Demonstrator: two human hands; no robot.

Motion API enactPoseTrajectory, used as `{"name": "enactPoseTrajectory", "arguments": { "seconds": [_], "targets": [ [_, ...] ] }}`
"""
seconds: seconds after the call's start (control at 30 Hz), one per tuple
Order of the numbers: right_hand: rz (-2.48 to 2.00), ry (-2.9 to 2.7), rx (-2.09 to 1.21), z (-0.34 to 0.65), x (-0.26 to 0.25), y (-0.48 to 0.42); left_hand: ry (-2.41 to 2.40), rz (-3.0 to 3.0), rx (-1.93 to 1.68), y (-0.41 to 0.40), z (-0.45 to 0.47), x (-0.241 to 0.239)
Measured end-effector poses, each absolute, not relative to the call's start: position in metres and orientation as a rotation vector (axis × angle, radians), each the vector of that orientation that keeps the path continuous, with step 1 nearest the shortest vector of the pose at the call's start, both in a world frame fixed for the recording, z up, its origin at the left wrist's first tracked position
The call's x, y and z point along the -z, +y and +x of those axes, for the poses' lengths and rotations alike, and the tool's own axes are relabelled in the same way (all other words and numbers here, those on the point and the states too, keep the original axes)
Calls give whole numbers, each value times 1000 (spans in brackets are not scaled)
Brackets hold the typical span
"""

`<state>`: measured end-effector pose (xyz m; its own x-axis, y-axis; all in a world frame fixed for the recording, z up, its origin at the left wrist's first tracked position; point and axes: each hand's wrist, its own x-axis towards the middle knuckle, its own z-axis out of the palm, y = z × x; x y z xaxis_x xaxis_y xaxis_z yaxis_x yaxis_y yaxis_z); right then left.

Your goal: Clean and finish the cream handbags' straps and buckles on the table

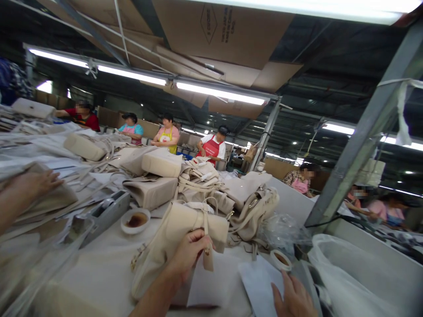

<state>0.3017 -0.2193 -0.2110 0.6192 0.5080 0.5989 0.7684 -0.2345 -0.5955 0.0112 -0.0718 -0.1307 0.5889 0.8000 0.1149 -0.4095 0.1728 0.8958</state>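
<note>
Left hand [194, 244] at the middle of the view, thumb and fingers pinching a narrow strap [206, 220] on a beige bag [158, 259]. Strap end hangs below the grip, with a gold-coloured metal fitting [207, 251] on it. Bag lies tilted on the tabletop [99, 277], directly in front of the wearer, its body to the left of and behind the hand. White sheet [213, 281] beneath the strap end.

Right hand [294, 297] at the lower edge, partly cut off; thumb spread away from the fingers, nothing seen in its grip. It is over the edge of a pale bluish sheet [257, 281]; cannot tell whether it touches. Small dish [272, 255] of brown matter just beyond its fingers.

Larger white dish [124, 222], brown stuff inside, left of the bag. Heap of beige bags [161, 165] behind. Crumpled clear plastic [280, 231] to the right.

At far left, a co-worker's hand [41, 182] on another bag [53, 202]. Across the heap, a person in a red apron [211, 147].
</note>
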Motion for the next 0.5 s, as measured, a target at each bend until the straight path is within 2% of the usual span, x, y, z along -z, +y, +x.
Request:
{"name": "enactPoseTrajectory", "arguments": {
  "seconds": [0.07,0.17,0.23,0.37,0.5],
  "targets": [
    [-1810,-989,275,272,198,-213,422,1055,-876,-73,13,131],
    [-1497,-1011,-455,215,183,-197,413,1023,-851,-75,14,130],
    [-1302,-998,-774,186,179,-187,411,1010,-823,-77,12,127],
    [-1213,-735,-945,170,178,-176,449,962,-784,-77,-4,117],
    [-1219,-669,-965,181,162,-177,558,1075,-804,-76,-22,106]
  ]
}}
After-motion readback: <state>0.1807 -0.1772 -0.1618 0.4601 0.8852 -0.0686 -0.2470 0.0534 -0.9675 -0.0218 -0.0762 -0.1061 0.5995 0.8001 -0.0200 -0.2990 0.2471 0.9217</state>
